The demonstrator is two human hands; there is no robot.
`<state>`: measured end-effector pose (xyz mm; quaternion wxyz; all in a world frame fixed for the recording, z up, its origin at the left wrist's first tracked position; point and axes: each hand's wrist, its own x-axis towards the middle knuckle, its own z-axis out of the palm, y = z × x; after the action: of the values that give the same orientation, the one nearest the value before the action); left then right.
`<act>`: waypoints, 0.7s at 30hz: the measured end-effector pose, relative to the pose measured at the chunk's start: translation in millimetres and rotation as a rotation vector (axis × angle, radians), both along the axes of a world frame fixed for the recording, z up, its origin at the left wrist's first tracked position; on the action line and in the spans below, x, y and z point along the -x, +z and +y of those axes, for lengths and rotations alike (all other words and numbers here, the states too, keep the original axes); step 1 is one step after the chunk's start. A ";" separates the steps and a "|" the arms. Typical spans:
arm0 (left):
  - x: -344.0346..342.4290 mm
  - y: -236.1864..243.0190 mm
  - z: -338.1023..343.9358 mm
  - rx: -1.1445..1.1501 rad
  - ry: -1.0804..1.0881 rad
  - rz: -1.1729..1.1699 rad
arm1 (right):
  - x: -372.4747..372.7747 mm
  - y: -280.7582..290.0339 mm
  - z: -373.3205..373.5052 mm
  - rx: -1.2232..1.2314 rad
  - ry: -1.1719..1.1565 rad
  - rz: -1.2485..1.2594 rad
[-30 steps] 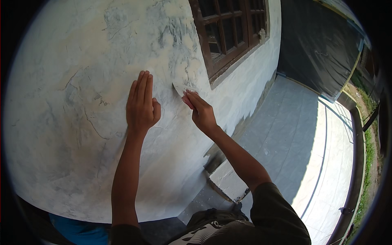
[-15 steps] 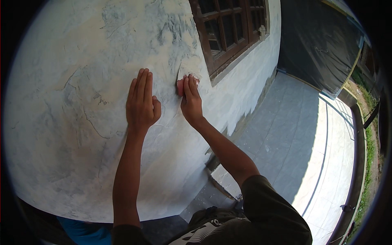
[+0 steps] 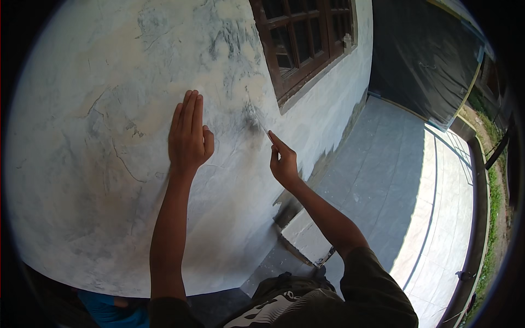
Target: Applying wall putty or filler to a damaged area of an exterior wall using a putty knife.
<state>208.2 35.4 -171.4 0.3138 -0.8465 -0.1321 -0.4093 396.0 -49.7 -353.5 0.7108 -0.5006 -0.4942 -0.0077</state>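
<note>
My left hand lies flat against the patchy white plaster wall, its fingers stretched upward. To its right, my right hand is closed around a thin putty scraper, seen nearly edge-on. The scraper's far end is at the wall, over a dark grey smeared patch beneath the window's lower left corner. Most of the scraper is hidden by its angle and my fingers. Fine cracks and rough spots mark the wall left of my left hand.
A brown wooden window is set in the wall at upper right. Below right lies a grey tiled floor, partly sunlit, with a dark sheet beyond. A white block stands low by the wall. Someone in blue shows at lower left.
My right hand has moved down and right from the patch, and its scraper has turned from a reddish face to edge-on. White filler no longer shows there. My left hand stays in place.
</note>
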 end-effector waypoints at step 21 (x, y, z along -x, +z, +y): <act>2.2 -1.9 3.1 -0.017 0.024 0.006 | 12.4 -16.9 -3.1 0.235 0.278 -0.088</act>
<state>206.0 38.5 -173.3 0.3263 -0.8433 -0.1377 -0.4042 383.7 -52.8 -370.4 0.6191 -0.5062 -0.5868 0.1267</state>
